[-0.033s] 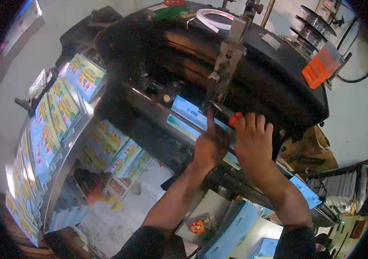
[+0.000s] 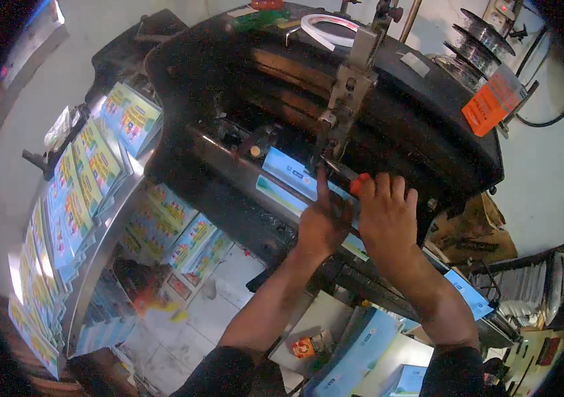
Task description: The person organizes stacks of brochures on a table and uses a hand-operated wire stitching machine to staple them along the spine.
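Note:
My right hand is closed around the red handle of a pointed metal tool, which looks like long-nose pliers. The tool's tip reaches the lower end of a metal stitching head on a dark machine. My left hand lies just left of it, index finger stretched up to the foot of that head. Its other fingers are bent and partly in shadow, with nothing visible in them. Under the head, a light-blue printed sheet lies along the machine's bar, partly covered by my left hand.
Overlapping colourful booklets fill a curved metal tray at the left. Wire spools and an orange box are at the upper right. A white roll of tape lies on the machine top. Blue sheets lie near my right forearm.
The tool's tip has shifted very slightly beside the stitching head. Both hands stay in nearly the same place.

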